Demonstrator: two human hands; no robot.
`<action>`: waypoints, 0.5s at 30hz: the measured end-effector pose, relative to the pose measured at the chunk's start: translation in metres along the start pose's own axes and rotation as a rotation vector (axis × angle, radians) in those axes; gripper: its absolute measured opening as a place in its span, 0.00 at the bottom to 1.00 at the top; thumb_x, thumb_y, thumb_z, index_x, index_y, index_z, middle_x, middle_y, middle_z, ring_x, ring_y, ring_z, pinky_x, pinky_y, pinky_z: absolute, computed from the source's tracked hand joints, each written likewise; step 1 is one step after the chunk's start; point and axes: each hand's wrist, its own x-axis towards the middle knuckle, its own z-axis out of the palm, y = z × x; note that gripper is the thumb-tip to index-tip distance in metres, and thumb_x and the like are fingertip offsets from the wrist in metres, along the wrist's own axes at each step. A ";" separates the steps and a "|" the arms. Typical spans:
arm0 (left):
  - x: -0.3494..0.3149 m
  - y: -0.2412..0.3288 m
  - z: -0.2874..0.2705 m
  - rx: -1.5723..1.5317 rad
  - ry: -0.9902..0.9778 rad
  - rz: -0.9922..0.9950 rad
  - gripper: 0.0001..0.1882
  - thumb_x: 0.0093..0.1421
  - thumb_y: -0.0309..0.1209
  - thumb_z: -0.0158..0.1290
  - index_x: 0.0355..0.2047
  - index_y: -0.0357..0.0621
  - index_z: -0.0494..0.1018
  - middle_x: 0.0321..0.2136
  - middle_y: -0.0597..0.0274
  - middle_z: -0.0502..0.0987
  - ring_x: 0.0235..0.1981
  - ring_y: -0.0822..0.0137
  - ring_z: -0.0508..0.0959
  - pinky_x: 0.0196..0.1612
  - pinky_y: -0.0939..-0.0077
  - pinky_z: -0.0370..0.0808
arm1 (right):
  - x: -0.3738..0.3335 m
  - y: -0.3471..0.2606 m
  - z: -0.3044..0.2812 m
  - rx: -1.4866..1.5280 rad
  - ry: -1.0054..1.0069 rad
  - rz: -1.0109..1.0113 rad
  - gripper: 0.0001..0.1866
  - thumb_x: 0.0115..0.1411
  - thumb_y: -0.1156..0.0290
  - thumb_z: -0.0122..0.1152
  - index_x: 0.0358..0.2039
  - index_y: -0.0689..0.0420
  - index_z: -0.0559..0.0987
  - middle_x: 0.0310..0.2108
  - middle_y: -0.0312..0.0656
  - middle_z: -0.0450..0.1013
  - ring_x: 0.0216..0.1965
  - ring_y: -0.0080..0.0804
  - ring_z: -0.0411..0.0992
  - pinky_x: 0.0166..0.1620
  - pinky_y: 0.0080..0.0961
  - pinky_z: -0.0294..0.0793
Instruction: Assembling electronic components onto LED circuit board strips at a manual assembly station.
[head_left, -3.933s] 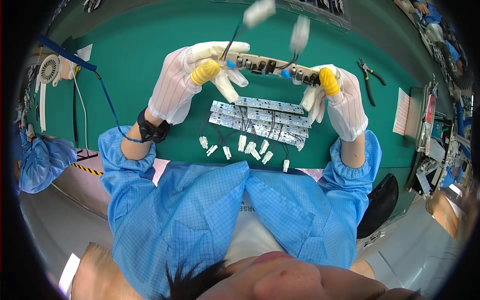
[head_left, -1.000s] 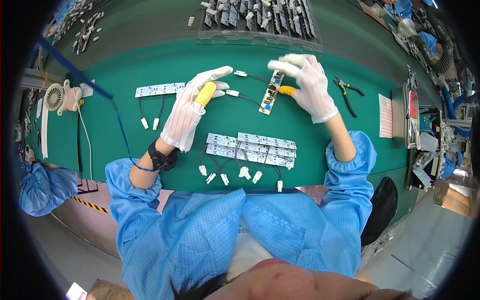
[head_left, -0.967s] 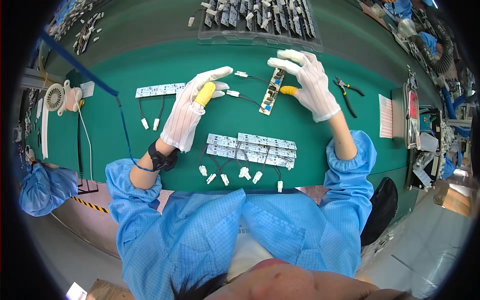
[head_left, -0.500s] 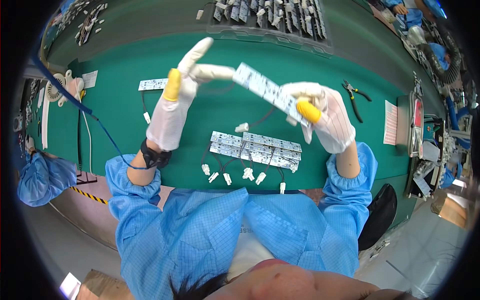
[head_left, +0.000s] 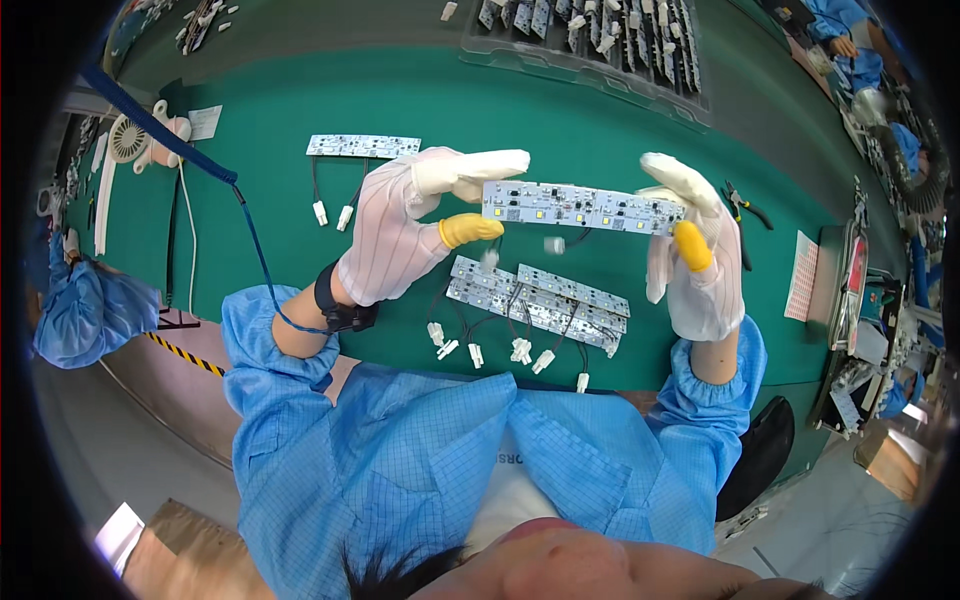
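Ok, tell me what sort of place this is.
Likely an electronics assembly workshop: a circuit board is held up, a tray holds more boards, and pliers lie on the green worktop.

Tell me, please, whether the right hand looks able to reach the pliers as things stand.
Probably yes: the pliers lie on the mat just right of the right hand, with nothing visible between. That hand holds one end of the board, though, so it would likely need to let go first.
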 end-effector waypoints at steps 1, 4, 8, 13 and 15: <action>0.001 -0.001 0.000 0.086 0.029 0.090 0.27 0.45 0.41 0.63 0.47 0.48 0.77 0.25 0.64 0.78 0.25 0.69 0.76 0.32 0.78 0.72 | -0.002 -0.002 0.003 -0.092 0.102 0.021 0.34 0.58 0.52 0.61 0.54 0.68 0.67 0.39 0.43 0.73 0.15 0.17 0.67 0.16 0.08 0.62; 0.000 0.003 -0.006 0.031 -0.011 0.068 0.27 0.47 0.42 0.63 0.45 0.39 0.76 0.33 0.58 0.78 0.31 0.67 0.77 0.37 0.75 0.73 | -0.006 -0.002 -0.002 -0.119 0.095 0.027 0.27 0.59 0.59 0.60 0.51 0.67 0.71 0.34 0.44 0.76 0.13 0.17 0.66 0.17 0.09 0.62; -0.003 -0.003 -0.011 -0.065 -0.115 -0.034 0.29 0.50 0.43 0.63 0.44 0.30 0.74 0.41 0.51 0.78 0.38 0.63 0.77 0.41 0.73 0.74 | -0.007 0.001 -0.004 -0.058 0.031 0.004 0.20 0.61 0.66 0.59 0.48 0.67 0.73 0.30 0.46 0.77 0.11 0.17 0.64 0.17 0.11 0.62; -0.001 -0.001 -0.006 -0.072 -0.055 -0.042 0.30 0.53 0.46 0.60 0.44 0.30 0.74 0.38 0.53 0.78 0.37 0.64 0.77 0.42 0.72 0.74 | -0.008 -0.004 0.005 -0.149 0.146 -0.003 0.25 0.59 0.58 0.62 0.47 0.68 0.73 0.27 0.45 0.76 0.10 0.14 0.63 0.16 0.05 0.58; 0.005 -0.001 -0.004 0.063 0.049 0.154 0.26 0.47 0.42 0.61 0.45 0.42 0.77 0.26 0.63 0.78 0.25 0.68 0.73 0.32 0.76 0.72 | -0.008 -0.004 0.004 -0.196 0.124 -0.028 0.26 0.58 0.58 0.62 0.47 0.68 0.73 0.28 0.45 0.76 0.10 0.13 0.62 0.16 0.05 0.58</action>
